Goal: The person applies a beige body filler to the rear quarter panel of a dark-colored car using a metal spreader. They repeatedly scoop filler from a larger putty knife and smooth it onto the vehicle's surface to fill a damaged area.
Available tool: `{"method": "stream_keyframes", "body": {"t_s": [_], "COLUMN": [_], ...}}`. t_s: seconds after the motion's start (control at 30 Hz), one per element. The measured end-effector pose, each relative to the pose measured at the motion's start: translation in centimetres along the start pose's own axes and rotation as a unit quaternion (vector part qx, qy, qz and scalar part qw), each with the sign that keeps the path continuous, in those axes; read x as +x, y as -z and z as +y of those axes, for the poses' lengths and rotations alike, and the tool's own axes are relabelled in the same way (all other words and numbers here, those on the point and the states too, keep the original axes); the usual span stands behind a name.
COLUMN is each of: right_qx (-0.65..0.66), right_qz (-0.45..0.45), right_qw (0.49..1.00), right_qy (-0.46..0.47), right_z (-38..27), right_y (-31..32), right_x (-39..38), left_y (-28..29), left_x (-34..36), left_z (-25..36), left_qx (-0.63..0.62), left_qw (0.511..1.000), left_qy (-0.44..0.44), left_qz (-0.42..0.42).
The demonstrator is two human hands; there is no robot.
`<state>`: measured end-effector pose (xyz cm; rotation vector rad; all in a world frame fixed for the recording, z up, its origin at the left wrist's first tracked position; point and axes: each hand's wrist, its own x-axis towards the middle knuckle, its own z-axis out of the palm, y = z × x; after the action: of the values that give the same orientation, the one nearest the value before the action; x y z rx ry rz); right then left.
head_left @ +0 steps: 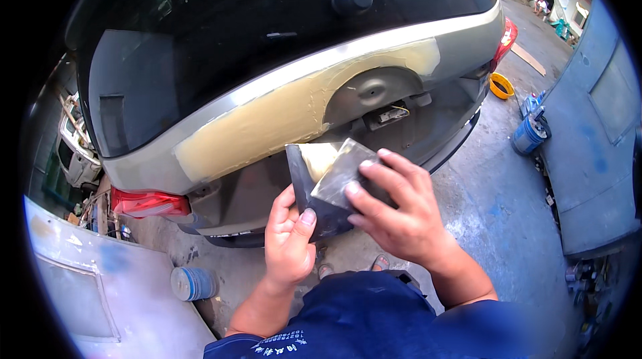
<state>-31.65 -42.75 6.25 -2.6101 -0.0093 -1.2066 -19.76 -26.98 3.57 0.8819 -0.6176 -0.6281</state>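
My left hand [289, 238] grips a dark flat mixing board [328, 222], thumb on its face and fingers behind. Cream body filler [317, 158] lies on the upper part of the board. In my right hand [404, 208] is a thin grey rectangular filler spreader [342, 175], tilted across the board and covering part of it. Whether its edge touches the filler is hard to tell. Beyond my hands stands the tailgate of a car [144, 165]. A wide coat of tan filler [257, 125] spreads over the panel below the rear window, around a grey rounded recess.
The rear bumper [234, 238] curves below the tailgate. A blue bucket [194, 283] stands at lower left, another blue bucket [529, 135] and a yellow basin [500, 86] at right. Loose panels, one at left [100, 285] and one at right [595, 138], flank the concrete floor.
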Motion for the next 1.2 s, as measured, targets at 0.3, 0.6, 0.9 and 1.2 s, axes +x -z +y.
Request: {"method": "stream_keyframes", "body": {"t_s": [0.3, 0.6, 0.9, 1.2], "right_qx": [-0.033, -0.171, -0.208, -0.204], "right_qz": [0.094, 0.124, 0.112, 0.094], "right_qw": [0.989, 0.966, 0.961, 0.963], "right_qy": [-0.114, -0.147, -0.144, -0.152], "right_z": [3.0, 2.7, 2.9, 2.2], "right_y": [-2.5, -5.5, -6.3, -5.8], "right_x": [0.3, 6.8, 7.6, 6.7], "left_y": [3.1, 6.6, 8.0, 7.7], "left_x": [-0.8, -3.4, -3.7, -3.2], "left_z": [0.9, 1.4, 1.8, 1.6], "left_qx": [0.221, 0.056, 0.041, 0.040], "left_qw": [0.926, 0.992, 0.995, 0.996], "left_qy": [-0.304, -0.109, -0.075, -0.071], "left_qz": [0.024, 0.034, 0.044, 0.037]}}
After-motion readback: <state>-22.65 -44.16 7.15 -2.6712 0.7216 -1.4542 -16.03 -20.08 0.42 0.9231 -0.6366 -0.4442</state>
